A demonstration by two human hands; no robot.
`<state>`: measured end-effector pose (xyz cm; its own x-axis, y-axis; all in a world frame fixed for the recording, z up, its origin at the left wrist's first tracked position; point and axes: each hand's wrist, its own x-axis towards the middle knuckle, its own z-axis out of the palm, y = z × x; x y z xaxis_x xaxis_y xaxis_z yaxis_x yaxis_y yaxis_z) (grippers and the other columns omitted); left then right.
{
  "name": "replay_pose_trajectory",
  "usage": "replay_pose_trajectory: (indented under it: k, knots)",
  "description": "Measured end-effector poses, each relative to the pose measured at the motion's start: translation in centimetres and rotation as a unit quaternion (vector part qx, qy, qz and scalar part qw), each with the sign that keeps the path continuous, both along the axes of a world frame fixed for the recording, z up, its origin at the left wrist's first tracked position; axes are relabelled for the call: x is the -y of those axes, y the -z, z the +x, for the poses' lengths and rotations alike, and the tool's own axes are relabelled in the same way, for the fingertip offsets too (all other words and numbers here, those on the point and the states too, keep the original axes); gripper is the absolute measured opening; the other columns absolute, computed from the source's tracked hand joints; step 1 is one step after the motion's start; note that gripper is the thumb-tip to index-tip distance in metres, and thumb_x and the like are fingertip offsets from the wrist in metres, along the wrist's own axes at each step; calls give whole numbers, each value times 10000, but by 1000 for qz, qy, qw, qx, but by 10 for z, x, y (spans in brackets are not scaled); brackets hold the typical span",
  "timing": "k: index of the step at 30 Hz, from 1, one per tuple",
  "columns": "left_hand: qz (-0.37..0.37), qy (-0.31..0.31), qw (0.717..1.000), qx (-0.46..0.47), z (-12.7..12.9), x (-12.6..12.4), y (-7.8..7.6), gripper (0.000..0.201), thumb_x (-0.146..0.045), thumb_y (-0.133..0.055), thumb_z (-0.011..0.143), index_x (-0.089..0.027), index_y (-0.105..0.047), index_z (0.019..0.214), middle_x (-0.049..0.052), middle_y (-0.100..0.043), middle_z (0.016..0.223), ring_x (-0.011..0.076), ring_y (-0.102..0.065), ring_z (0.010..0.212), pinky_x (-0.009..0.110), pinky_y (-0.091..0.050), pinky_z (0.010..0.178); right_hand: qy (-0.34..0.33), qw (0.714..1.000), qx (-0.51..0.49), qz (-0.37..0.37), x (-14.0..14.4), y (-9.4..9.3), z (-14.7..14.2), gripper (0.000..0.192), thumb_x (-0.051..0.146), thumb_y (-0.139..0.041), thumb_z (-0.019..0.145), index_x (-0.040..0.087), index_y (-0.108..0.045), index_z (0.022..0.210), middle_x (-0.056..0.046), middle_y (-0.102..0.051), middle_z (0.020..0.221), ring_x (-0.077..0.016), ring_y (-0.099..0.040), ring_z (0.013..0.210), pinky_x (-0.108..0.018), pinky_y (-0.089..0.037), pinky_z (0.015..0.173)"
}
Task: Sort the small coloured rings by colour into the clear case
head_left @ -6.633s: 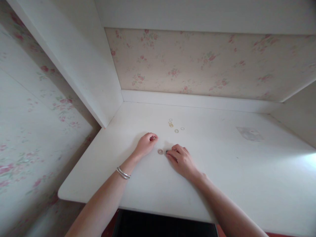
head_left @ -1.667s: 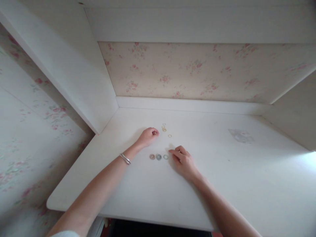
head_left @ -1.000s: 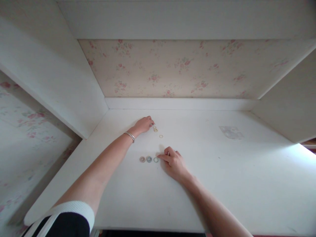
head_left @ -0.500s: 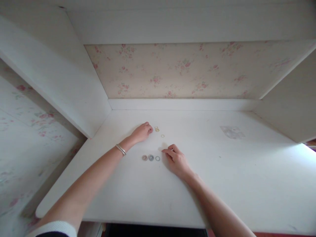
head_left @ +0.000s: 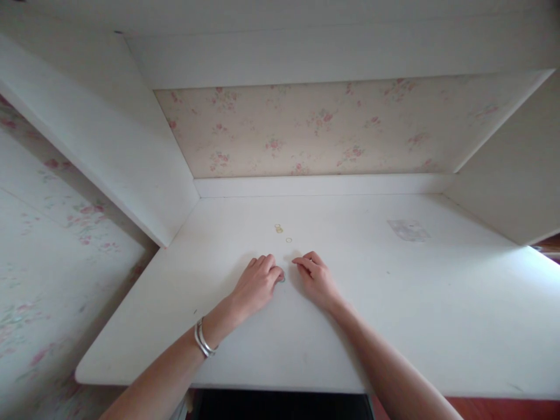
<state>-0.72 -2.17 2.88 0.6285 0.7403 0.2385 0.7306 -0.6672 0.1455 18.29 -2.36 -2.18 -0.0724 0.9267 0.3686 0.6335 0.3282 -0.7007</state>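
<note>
My left hand (head_left: 260, 281) lies over the middle of the desk, palm down, its fingers curled and closed. At its thumb and fingertips the edge of a small grey ring (head_left: 282, 279) peeks out; the other small round pieces in that spot are hidden under the hand. To its right, my right hand (head_left: 315, 277) rests on the desk with thumb and forefinger pinched together; whatever they hold is too small to make out. Beyond both hands lies a thin yellowish ring (head_left: 289, 240). Several more yellowish rings (head_left: 279, 230) sit close together, slightly farther back.
A clear plastic bag (head_left: 409, 230) lies flat at the right rear of the white desk (head_left: 415, 326). White panels stand on the left and right sides, and a low ledge (head_left: 324, 185) runs along the back beneath floral wallpaper (head_left: 324, 128).
My left hand has come back toward me from beside the yellowish rings to the row of small round pieces, now covering it. My right hand has hardly moved. The view has shifted slightly.
</note>
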Motion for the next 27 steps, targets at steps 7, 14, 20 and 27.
replay_pose_trajectory:
  k: [7, 14, 20, 27]
  knots:
    - [-1, 7, 999, -45, 3, -2, 5, 193, -162, -451, 883, -206, -632, 836, 61, -522, 854, 205, -493, 857, 355, -359, 738, -5, 1000, -2, -5, -1, 1, 1, 254, 214, -427, 882, 234, -664, 972, -37, -560, 897, -128, -571, 776, -255, -451, 736]
    - [-33, -27, 998, 53, -9, -12, -4, 219, -264, -448, 903, -242, -662, 864, 47, -558, 828, 176, -516, 833, 342, -366, 791, -5, 1000, -1, -4, 0, -1, 1, 260, 227, -409, 892, 227, -652, 985, -40, -563, 890, -128, -564, 765, -250, -444, 707]
    - [-35, -172, 952, 252, -55, -38, -4, 258, -371, -416, 901, -227, -630, 919, 29, -600, 872, 157, -545, 818, 281, -435, 778, 14, 999, 43, -18, -5, -2, 1, 261, 263, -406, 894, 221, -638, 1006, -48, -572, 920, -123, -559, 724, -245, -439, 668]
    - [-88, -200, 935, 279, -74, -48, 29, 281, -391, -456, 869, -190, -651, 888, 9, -601, 792, 132, -525, 687, 252, -420, 668, 40, 977, 206, -37, -38, -8, -3, 316, 276, -443, 877, 265, -584, 1159, -68, -555, 1009, -166, -560, 826, -287, -417, 740]
